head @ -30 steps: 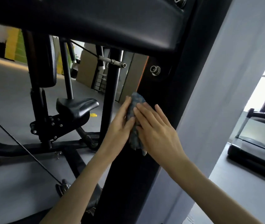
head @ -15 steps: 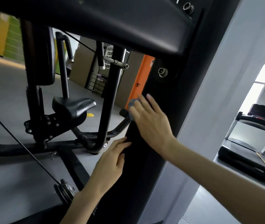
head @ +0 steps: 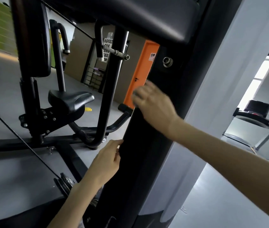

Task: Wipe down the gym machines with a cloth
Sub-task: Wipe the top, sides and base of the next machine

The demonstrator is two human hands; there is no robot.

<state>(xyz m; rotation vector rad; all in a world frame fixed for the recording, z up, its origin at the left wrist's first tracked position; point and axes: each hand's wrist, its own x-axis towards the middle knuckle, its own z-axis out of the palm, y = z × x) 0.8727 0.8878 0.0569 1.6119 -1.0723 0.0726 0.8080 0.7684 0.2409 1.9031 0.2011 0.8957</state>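
My right hand (head: 153, 104) high on upright's (head: 146, 162) left edge, blurred, grip unreadable; cloth perhaps under it. Left hand (head: 107, 160) lower, fingers relaxed, touching same edge.

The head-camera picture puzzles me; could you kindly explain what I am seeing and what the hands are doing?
It comes from a camera worn on a person's head, looking down at two bare hands. The tall black upright belongs to a gym machine; its seat shows behind. The right hand, blurred, lies against the upright; the cloth may be the grey smudge at its fingertips, but that is unclear. The left hand touches the upright's edge lower down and holds nothing. A treadmill stands at the right.
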